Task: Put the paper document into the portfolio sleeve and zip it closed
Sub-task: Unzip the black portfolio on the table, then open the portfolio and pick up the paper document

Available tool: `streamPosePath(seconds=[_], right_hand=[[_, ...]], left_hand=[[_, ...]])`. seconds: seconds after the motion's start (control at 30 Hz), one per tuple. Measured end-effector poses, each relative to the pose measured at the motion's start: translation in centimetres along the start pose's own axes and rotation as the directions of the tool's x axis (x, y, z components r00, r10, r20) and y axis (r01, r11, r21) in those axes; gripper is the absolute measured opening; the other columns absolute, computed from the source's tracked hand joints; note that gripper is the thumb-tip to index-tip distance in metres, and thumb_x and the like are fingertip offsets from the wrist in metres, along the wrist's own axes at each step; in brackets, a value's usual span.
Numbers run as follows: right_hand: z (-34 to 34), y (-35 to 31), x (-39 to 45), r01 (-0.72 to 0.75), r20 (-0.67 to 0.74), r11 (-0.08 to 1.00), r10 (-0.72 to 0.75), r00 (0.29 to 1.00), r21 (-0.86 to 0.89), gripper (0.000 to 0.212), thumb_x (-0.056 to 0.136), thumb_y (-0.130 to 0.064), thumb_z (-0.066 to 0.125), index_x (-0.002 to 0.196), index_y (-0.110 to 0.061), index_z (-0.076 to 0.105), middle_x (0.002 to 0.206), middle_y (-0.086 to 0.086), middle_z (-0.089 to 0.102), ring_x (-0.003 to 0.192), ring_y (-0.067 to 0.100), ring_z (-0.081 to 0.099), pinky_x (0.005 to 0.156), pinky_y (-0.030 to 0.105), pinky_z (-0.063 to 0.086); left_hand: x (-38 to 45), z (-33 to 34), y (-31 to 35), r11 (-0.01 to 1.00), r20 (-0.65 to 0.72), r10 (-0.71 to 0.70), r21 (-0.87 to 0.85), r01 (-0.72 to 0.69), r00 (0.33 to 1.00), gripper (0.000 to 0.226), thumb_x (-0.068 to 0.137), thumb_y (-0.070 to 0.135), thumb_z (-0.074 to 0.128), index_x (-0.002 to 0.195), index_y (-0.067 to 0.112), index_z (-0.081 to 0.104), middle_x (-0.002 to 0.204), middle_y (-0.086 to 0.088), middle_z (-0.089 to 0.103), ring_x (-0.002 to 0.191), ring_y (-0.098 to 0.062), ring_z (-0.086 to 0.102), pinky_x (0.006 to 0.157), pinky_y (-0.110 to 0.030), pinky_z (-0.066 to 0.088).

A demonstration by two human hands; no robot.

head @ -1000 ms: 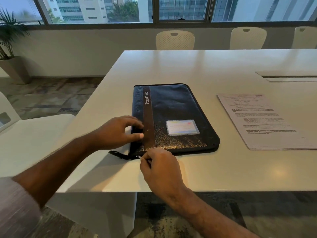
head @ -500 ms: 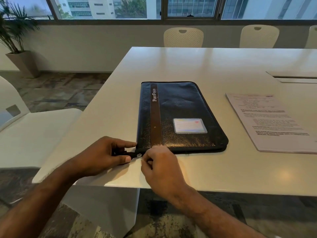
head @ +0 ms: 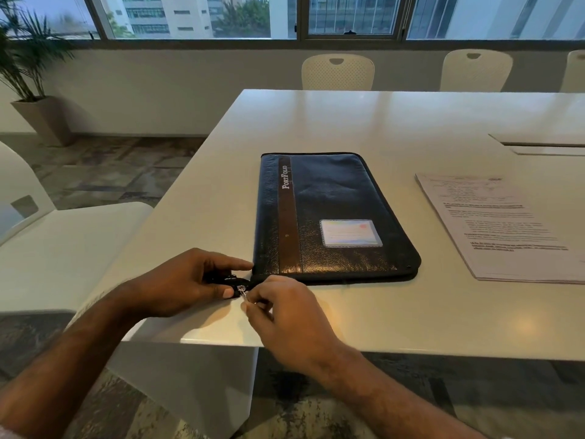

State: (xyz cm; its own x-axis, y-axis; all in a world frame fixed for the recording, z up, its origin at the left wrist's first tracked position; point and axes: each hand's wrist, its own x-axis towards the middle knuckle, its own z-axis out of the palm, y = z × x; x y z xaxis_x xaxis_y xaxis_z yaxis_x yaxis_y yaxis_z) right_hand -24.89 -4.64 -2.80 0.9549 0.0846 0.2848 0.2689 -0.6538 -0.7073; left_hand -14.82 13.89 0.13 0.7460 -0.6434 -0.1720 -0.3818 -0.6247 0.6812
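Grip, right hand (head: pixel 285 315): thumb and forefinger pinched shut on the small metal zip pull (head: pixel 243 293), other fingers curled under. Grip, left hand (head: pixel 186 282): closed round the black tail of the zip (head: pixel 226 280) just beside the pull, forefinger stretched toward the case corner.

Portfolio sleeve (head: pixel 335 217): black leather, flat on the bench (head: pixel 348 122), its near left corner touching the pinch; the body lies up and to the right of both hands, long axis running away from the onlooker. The zip track along the near edge runs rightward from the pull, so the right hand looks best placed to draw it (the left anchoring).

Paper document (head: pixel 500 226): printed sheets, well to the right of the grip, beyond the sleeve, not yet inside.

Writing: "PortFolio" in pale capitals on the brown strip; a clear card window on the cover, its card unreadable; document text too small to read.
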Motion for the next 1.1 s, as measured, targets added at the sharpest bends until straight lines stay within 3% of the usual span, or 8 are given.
streamPosePath(seconds=[0.27,0.37,0.53,0.63,0.73,0.87,1.0,1.1], right_hand=[[-6.2,3.7,-0.5,-0.124,-0.273,0.992,0.129,0.953,0.035,0.016,0.09,-0.029,0.063,0.077,-0.022,0.068,0.066,-0.012,0.059,0.069,0.002,0.056,0.06,0.018,0.046],[-8.7,5.9,-0.5,-0.231,-0.406,0.973,0.217,0.888,0.017,0.013,0.09,-0.024,0.064,0.079,-0.02,0.067,0.073,-0.012,0.061,0.074,0.002,0.059,0.066,0.018,0.049],[-11.6,8.9,-0.6,-0.515,-0.605,0.843,0.332,0.724,-0.153,0.025,0.088,-0.035,0.064,0.102,-0.013,0.065,0.101,0.005,0.06,0.099,0.018,0.048,0.076,0.027,0.041],[-12.2,9.4,-0.6,-0.661,-0.571,0.719,0.457,0.682,-0.215,0.049,0.087,-0.048,0.06,0.114,-0.007,0.06,0.11,0.012,0.06,0.102,0.026,0.052,0.078,0.035,0.043],[-12.1,9.5,-0.7,-0.666,-0.479,0.716,0.518,0.708,-0.21,0.05,0.087,-0.051,0.059,0.111,-0.008,0.058,0.104,0.01,0.062,0.094,0.024,0.057,0.079,0.04,0.052],[-12.5,9.5,-1.0,-0.625,-0.456,0.78,0.564,0.688,0.022,0.04,0.09,-0.034,0.064,0.119,-0.008,0.056,0.106,0.008,0.065,0.09,0.019,0.061,0.077,0.032,0.055],[-13.6,8.2,-1.0,-0.491,-0.484,0.819,0.573,0.662,0.297,0.02,0.091,-0.02,0.063,0.11,-0.012,0.062,0.091,0.0,0.067,0.079,0.012,0.065,0.075,0.034,0.059],[-14.3,5.9,-0.7,-0.321,-0.546,0.859,0.504,0.669,0.4,0.006,0.091,-0.019,0.063,0.096,-0.02,0.064,0.081,0.0,0.068,0.075,0.016,0.069,0.071,0.04,0.061]], left_hand=[[1.5,0.1,0.9,0.997,-0.216,0.031,0.073,-0.016,0.976,0.061,0.079,-0.004,0.067,0.107,0.05,0.058,0.104,0.018,0.062,0.095,-0.001,0.058,0.076,-0.018,0.053],[2.5,0.9,2.4,0.997,-0.327,0.048,0.072,-0.026,0.944,0.061,0.078,-0.003,0.067,0.111,0.047,0.057,0.115,0.017,0.055,0.098,-0.002,0.056,0.074,-0.012,0.046],[3.9,3.5,5.6,0.977,-0.402,0.147,0.203,-0.069,0.904,0.058,0.079,0.021,0.069,0.134,0.027,0.054,0.137,0.007,0.05,0.109,0.001,0.044,0.083,-0.008,0.036],[4.5,5.3,7.6,0.961,-0.377,0.151,0.273,-0.046,0.914,0.071,0.076,0.052,0.063,0.14,0.024,0.048,0.147,0.001,0.043,0.124,-0.011,0.044,0.103,-0.03,0.043],[5.4,7.1,8.6,0.884,-0.257,0.015,0.455,0.108,0.966,0.092,0.074,0.077,0.053,0.149,0.031,0.028,0.159,-0.002,0.023,0.145,-0.029,0.019,0.116,-0.048,0.021],[5.9,8.7,8.7,0.827,-0.234,-0.013,0.544,0.142,0.972,0.109,0.061,0.092,0.044,0.151,0.037,0.017,0.163,-0.003,0.009,0.147,-0.037,0.003,0.117,-0.049,0.005],[5.5,8.7,8.8,0.9,-0.369,0.043,0.417,0.124,0.929,0.095,0.064,0.087,0.051,0.142,0.038,0.032,0.159,0.002,0.025,0.146,-0.032,0.016,0.117,-0.049,0.014],[4.9,8.8,8.6,0.947,-0.505,0.139,0.32,0.036,0.852,0.068,0.075,0.063,0.067,0.133,0.036,0.043,0.146,0.005,0.045,0.132,-0.024,0.044,0.108,-0.046,0.041]])
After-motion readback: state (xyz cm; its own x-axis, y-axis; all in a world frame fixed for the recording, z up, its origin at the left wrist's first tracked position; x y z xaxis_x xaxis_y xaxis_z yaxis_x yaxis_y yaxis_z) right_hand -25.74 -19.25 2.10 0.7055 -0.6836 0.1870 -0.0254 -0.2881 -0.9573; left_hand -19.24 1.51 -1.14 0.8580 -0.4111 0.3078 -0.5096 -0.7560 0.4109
